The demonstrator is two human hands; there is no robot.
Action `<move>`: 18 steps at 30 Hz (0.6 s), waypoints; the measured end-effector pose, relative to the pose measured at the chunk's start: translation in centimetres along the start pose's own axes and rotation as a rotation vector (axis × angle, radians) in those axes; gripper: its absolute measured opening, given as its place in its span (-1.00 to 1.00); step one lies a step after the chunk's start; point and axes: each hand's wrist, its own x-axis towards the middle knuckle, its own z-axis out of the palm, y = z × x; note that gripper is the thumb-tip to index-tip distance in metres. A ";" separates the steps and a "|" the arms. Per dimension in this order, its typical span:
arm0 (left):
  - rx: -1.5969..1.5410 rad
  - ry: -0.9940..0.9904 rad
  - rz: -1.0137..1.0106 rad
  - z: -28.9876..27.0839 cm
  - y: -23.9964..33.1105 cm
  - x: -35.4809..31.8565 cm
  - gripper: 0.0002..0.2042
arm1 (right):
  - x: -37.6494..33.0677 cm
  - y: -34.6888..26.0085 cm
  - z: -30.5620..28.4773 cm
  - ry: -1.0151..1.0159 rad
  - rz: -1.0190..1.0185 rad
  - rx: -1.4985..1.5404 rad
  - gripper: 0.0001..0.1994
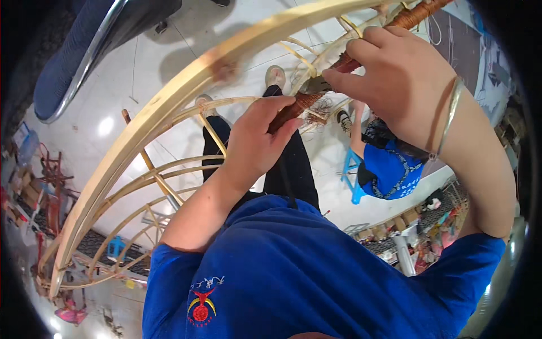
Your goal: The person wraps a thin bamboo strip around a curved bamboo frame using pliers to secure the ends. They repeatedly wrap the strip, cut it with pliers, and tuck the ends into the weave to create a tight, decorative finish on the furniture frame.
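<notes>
A rod (pixel 416 15) wrapped in reddish-brown cord slants across the upper middle, beside a large pale wooden frame. My left hand (pixel 252 137) is closed round its lower end, thumb on top, and loose brown fibres (pixel 322 111) hang just beyond. Farther up, my right hand (pixel 389 76) is bent over the rod with its fingers curled and thumb reaching toward the left hand. A greyish metallic piece (pixel 316 86) shows between the hands; whether it is a tool or part of the rod, I cannot tell. The right palm and some fingertips are hidden.
The curved wooden beam (pixel 164 93) arcs from lower left to the top, joined to thin bent strips (pixel 169 165). A person in a blue shirt (pixel 389 172) is near a blue stool (pixel 351 175) beyond my right arm. A dark blue chair (pixel 70 68) stands upper left; boxes line the sides.
</notes>
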 end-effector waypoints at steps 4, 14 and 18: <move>0.043 0.017 0.006 -0.3 0.8 0.1 -0.66 | 2.2 -1.1 -1.5 -0.140 -0.027 -0.157 -0.62; -0.095 0.023 -0.058 -0.6 -0.4 -0.5 -0.72 | 4.2 -1.8 -1.7 -0.387 -0.061 -0.231 -0.39; -0.007 0.050 0.090 -0.5 -0.7 -0.2 -0.71 | 4.2 -2.3 -2.2 -0.413 -0.030 -0.215 -0.40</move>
